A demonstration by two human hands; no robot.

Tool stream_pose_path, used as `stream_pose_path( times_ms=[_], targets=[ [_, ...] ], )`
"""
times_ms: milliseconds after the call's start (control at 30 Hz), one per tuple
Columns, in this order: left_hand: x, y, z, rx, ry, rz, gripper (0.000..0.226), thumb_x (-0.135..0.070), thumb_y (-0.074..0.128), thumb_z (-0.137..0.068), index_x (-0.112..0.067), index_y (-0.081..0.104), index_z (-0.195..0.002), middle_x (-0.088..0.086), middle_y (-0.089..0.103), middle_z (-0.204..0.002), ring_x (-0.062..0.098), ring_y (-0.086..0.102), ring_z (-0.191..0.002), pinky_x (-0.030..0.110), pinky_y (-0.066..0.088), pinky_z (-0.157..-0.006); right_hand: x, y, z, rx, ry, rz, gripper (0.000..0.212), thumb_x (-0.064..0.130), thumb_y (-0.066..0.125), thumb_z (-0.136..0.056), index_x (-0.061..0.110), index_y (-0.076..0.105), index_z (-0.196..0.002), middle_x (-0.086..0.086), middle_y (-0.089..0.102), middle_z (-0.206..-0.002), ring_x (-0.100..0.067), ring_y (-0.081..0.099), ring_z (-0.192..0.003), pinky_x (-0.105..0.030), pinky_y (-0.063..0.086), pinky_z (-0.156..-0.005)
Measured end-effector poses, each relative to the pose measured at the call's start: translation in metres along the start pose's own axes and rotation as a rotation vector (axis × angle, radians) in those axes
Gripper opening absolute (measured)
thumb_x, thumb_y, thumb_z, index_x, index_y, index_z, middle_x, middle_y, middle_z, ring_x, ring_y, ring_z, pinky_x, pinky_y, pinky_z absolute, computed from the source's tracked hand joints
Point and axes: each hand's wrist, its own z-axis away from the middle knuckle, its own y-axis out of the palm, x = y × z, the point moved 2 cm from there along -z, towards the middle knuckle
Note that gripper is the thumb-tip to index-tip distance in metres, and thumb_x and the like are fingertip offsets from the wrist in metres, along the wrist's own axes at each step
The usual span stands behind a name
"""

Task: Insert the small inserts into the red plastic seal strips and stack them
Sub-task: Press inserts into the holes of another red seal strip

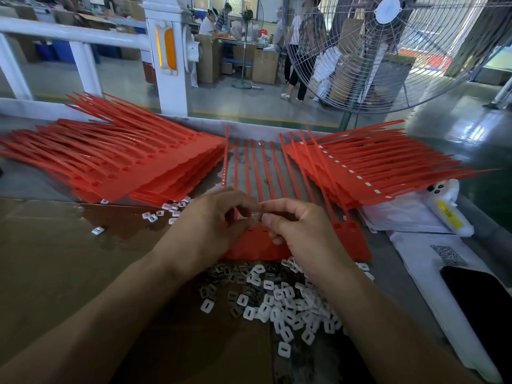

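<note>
We work at the bench [41, 178] with the red seal strip sheet [357, 242] lying under our hands, its tails pointing away. Our left hand [213, 223] and right hand [299, 231] meet above its head row, fingers curled together; they seem to pinch one small insert, but it is too hidden to be sure.

The loose inserts [279, 297] lie just near us. We judge an insert could enter tilted or reversed, or slip from the fingers into the pile. A wrist could also push the finished stack [388, 164] on the right.

A QR code [448, 254] shows on the white bag; no writing is readable.
</note>
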Motion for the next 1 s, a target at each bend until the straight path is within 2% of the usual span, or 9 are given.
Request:
stream_pose_path(
  times_ms=[133,300,467,633,833,1000],
  targets=[
    [-0.0002,0.0001,-0.0004,-0.011,0.044,-0.035,0.017,-0.018,0.08,-0.086,-0.028,0.074,-0.099,-0.018,0.064,-0.094,0.007,0.06,-0.083,0.014,0.044,-0.071,0.0002,0.002,-0.0002,0.034,-0.009,-0.024,0.014,0.019,0.07,-0.097,0.029,0.077,-0.105,0.008,0.077,-0.087,-0.003,0.069,-0.073,-0.017,0.054,-0.069],
    [0.0014,-0.0025,-0.0013,-0.057,0.055,0.025,0.005,-0.022,0.074,-0.09,-0.027,0.074,-0.092,-0.017,0.067,-0.086,0.01,0.064,-0.083,0.014,0.044,-0.07,0.002,0.0028,0.0013,0.07,-0.034,-0.104,0.011,0.021,0.068,-0.1,0.023,0.076,-0.106,0.001,0.079,-0.09,-0.008,0.07,-0.075,-0.022,0.056,-0.07],
    [0.0028,-0.0016,-0.0009,-0.097,-0.006,0.112,0.007,-0.024,0.073,-0.091,-0.031,0.073,-0.089,-0.018,0.069,-0.085,0.009,0.064,-0.078,0.012,0.042,-0.066,0.0031,0.0054,0.0041,0.065,-0.054,-0.088,0.012,0.024,0.065,-0.101,0.017,0.075,-0.101,-0.003,0.079,-0.09,-0.01,0.068,-0.072,-0.023,0.056,-0.068],
    [0.0013,-0.0005,-0.0008,-0.105,-0.003,0.126,0.008,-0.022,0.075,-0.09,-0.03,0.074,-0.09,-0.018,0.069,-0.086,0.008,0.064,-0.079,0.011,0.043,-0.066,0.0053,0.004,0.0055,0.085,-0.047,-0.035,0.014,0.031,0.063,-0.102,0.023,0.074,-0.099,0.004,0.077,-0.089,-0.003,0.067,-0.074,-0.018,0.055,-0.069],
    [-0.0033,-0.003,-0.0006,-0.09,0.097,0.021,0.015,-0.016,0.078,-0.087,-0.026,0.075,-0.097,-0.016,0.066,-0.084,0.007,0.061,-0.078,0.009,0.041,-0.067,0.0032,0.0062,0.0022,0.106,0.008,-0.088,0.018,0.027,0.06,-0.104,0.016,0.073,-0.098,0.003,0.075,-0.085,-0.007,0.066,-0.073,-0.02,0.054,-0.068],
    [-0.0023,-0.0045,-0.0014,-0.103,0.136,0.007,0.013,-0.019,0.078,-0.086,-0.027,0.073,-0.095,-0.018,0.065,-0.086,0.008,0.063,-0.079,0.008,0.039,-0.069,0.0003,0.007,-0.0002,0.136,0.044,-0.174,0.019,0.026,0.059,-0.104,0.015,0.073,-0.097,0.001,0.074,-0.084,-0.011,0.066,-0.073,-0.025,0.054,-0.067]
  ],
)
